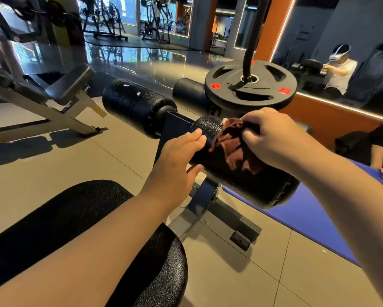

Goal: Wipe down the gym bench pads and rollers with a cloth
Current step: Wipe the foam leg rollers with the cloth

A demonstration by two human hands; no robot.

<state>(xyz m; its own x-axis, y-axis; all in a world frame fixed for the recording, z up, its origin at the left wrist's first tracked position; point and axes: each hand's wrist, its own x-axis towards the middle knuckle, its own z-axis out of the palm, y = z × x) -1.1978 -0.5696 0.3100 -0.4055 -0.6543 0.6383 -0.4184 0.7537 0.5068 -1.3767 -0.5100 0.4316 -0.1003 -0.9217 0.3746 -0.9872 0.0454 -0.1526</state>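
Rollers (pixel 135 107), three mid-frame, right grip (pixel 274 138) clutching one brown cloth (pixel 232 142) on nearest roller (pixel 252 187), left grip (pixel 177 160) spreading wide, touching it.

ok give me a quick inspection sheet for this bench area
surface: glossy beige tiled floor
job's things: crumpled brown cloth on the near black foam roller; black textured seat pad; far black foam roller with white scuffs
clutter: black weight plate with red labels on a post; blue mat
hands: left hand rests its fingers on the near roller's end; right hand grips the cloth against it
cables: nothing seen
surroundings: grey-framed second bench at left; seated person in a white top wearing a headset
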